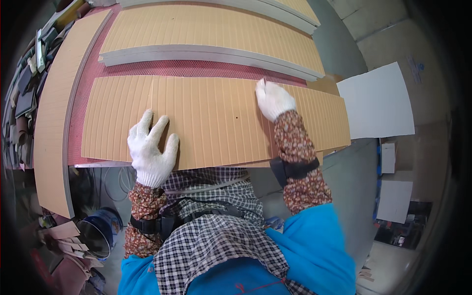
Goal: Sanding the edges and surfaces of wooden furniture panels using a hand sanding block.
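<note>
Below the bench, blue bucket [98, 231] stands; hands lie flat, apart, on ribbed panel [216, 123].

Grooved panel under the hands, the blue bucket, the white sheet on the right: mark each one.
grooved panel [216, 123], head view, bare ribbed face between the hands
blue bucket [98, 233], head view, its outer wall
white sheet [376, 101], head view, middle of its flat face

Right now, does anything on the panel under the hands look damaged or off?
A small dark spot marks the grooved panel between the left hand and right hand; hole or stain, can't tell. Otherwise nothing stands out.
</note>
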Tool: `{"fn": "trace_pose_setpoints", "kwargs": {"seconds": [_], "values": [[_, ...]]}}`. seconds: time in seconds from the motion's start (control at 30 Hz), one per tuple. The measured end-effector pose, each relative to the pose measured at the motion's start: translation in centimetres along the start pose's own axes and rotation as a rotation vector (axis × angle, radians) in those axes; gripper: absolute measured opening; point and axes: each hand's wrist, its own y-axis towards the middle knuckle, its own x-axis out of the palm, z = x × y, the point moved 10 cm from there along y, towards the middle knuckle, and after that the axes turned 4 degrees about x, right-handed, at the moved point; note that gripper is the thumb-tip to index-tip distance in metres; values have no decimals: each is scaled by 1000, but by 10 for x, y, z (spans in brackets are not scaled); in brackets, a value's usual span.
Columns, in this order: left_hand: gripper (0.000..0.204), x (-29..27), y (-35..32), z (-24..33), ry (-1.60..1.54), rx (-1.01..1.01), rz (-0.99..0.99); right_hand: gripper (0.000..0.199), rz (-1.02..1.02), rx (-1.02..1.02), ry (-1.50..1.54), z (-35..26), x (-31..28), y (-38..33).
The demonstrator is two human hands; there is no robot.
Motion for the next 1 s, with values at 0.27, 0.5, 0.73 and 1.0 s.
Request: {"fn": "trace_pose_setpoints", "kwargs": {"seconds": [0.27,0.5,0.73,1.0], "values": [[44,-4,0,-4,23,10,22,42,103,-29,-3,29,21,-149],[44,0,0,-2,15,10,10,39,159,2,-39,47,35,-197],[44,-5,0,1,9,-6,-14,48,74,0,1,30,21,-129],[44,-2,1,2,-11,-9,-21,63,49,-6,26,3,1,15]]}}
